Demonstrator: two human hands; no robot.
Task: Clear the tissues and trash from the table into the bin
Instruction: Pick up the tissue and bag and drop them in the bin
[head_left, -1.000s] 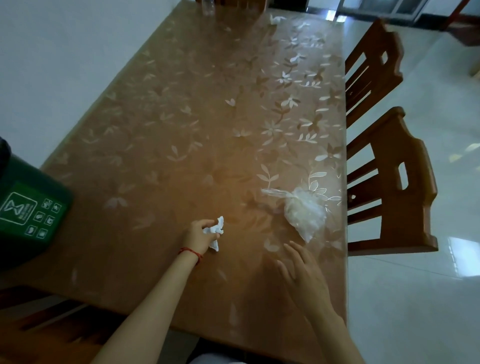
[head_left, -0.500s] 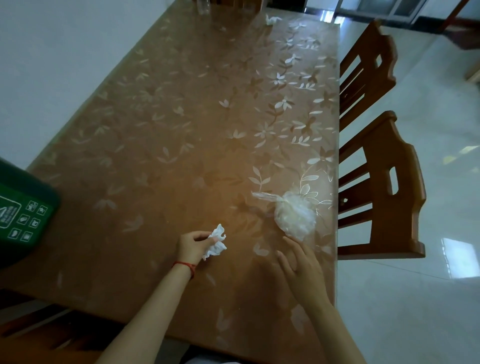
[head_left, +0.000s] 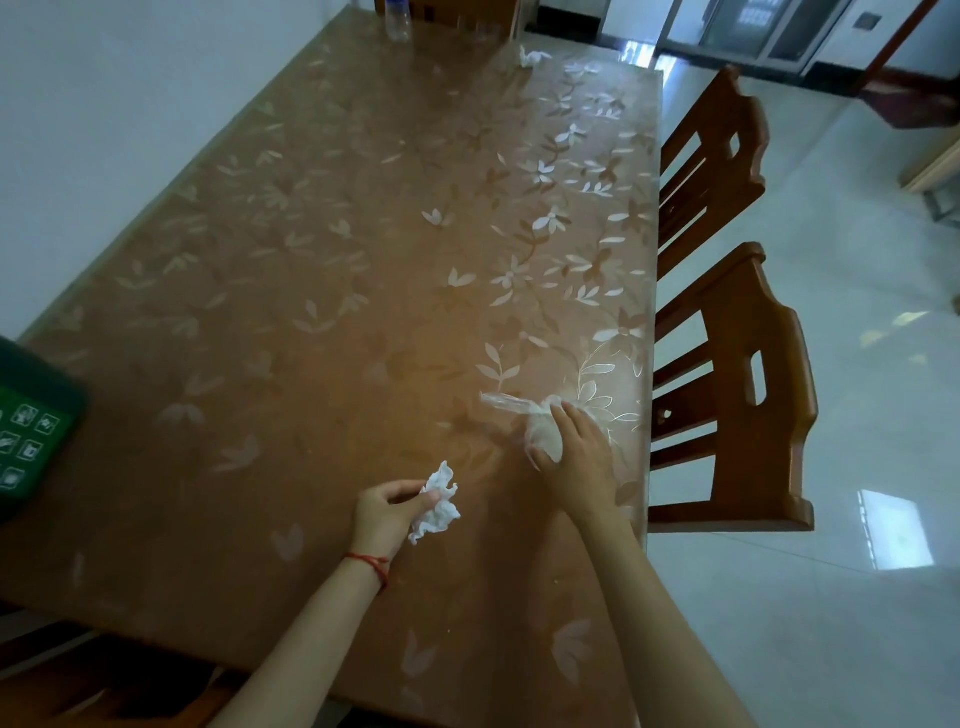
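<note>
Right hand (head_left: 574, 457) moved forward onto plastic bag (head_left: 540, 439), fingers curling round it; left hand (head_left: 387, 512) pinches crumpled tissue (head_left: 439, 501); bin (head_left: 31, 426) lies far left, nearer left hand

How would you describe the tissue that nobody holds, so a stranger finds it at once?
Take the long brown table and go to its far end. There, near the clear bottle, lies a white crumpled tissue. Unlike the other tissue, no hand touches it.
</note>
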